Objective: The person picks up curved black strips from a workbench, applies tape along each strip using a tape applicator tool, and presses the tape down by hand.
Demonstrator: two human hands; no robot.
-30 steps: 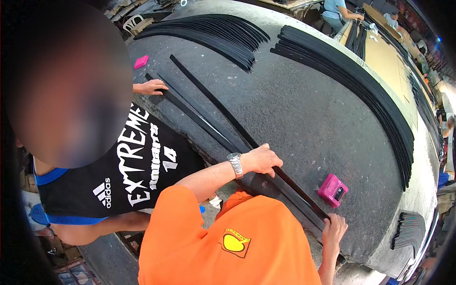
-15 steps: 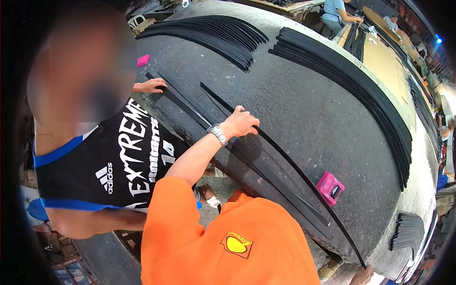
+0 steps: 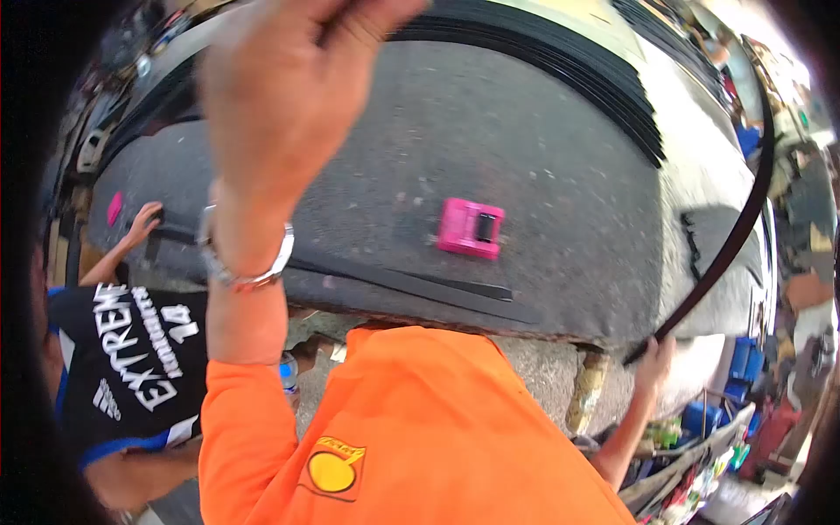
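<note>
My right hand grips the lower end of a long black strip beyond the table's right corner. The strip bends upward in a wide arc along the right side. Close to the camera, my left hand, with a metal watch on the wrist, is raised high and blurred. Its fingers look pinched together at the top edge, where what they hold is cut off. Below it, flat dark strips lie along the table's near edge. A pink box with a black piece sits on the dark tabletop.
A person in a black jersey stands at left, one hand on the table near a small pink object. A stack of black strips curves along the far side. Short dark pieces lie at right. Blue containers stand beyond the corner.
My left hand has left the tabletop and risen towards the camera. The black strip has come off the table and now arcs upward from my right hand. The view has swung right.
</note>
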